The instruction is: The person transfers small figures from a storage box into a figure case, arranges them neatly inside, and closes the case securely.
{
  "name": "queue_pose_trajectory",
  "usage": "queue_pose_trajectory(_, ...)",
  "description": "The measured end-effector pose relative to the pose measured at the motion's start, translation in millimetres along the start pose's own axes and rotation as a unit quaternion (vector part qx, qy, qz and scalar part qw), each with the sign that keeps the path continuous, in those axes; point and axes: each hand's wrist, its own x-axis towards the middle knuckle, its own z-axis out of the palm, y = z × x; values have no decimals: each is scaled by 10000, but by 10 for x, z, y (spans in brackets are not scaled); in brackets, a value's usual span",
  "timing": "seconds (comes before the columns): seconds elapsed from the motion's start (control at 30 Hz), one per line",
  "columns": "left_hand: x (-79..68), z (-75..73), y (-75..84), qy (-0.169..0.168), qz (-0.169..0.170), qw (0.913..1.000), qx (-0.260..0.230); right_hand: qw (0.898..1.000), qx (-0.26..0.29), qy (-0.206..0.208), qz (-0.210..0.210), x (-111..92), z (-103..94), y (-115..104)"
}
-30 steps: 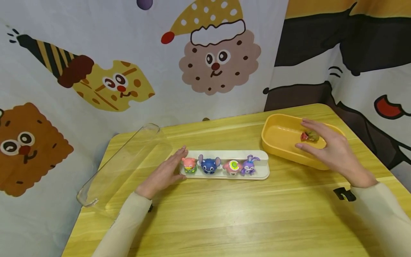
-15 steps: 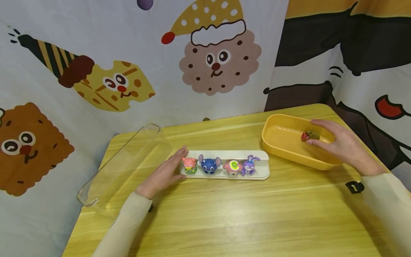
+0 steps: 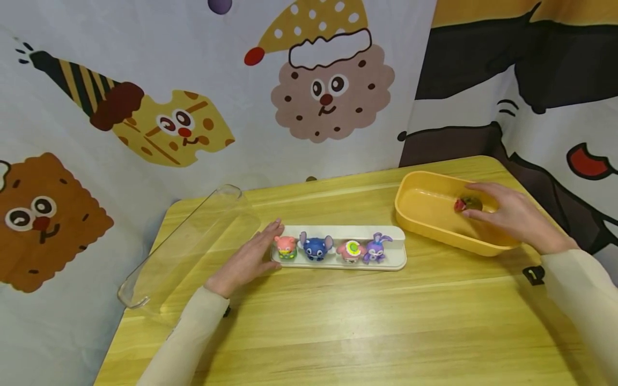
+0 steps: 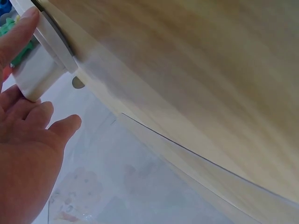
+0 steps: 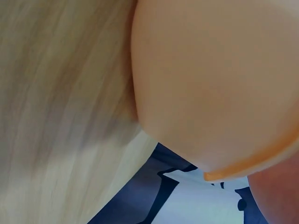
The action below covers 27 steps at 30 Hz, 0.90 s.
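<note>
A long white tray [image 3: 333,264] holds a row of small toy figures: a pink one in green [image 3: 286,247], a blue big-eared one [image 3: 316,249], a pink one with a green-and-yellow ring [image 3: 351,250] and a purple rabbit [image 3: 375,250]. My left hand [image 3: 243,265] holds the tray's left end, thumb on the front rim [image 4: 52,35] and fingers at the other side. Over the yellow basin [image 3: 434,237], my right hand [image 3: 514,217] reaches in, thumb and fingers apart on either side of a red-and-olive toy figure [image 3: 469,203]. A firm grip is not visible.
A clear plastic cover [image 3: 185,246] lies at the table's left edge, left of my left hand. The wooden table [image 3: 347,327] stretches in front of the tray. A cartoon-printed cloth [image 3: 251,118] hangs behind the table.
My right hand has moved right and lowered into the basin, its thumb coming close to the red-and-olive figure. The left hand and tray have stayed in place.
</note>
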Motion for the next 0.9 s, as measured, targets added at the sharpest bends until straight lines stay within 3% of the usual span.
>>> queue_pose_trajectory(0.7,-2,-5,3,-61,-24,10000,25,9949,-237,-876,450,196,23,80)
queue_pose_trajectory(0.9,2,-4,13,-49,-53,10000,29,9943,-235,-970,386,219,27,77)
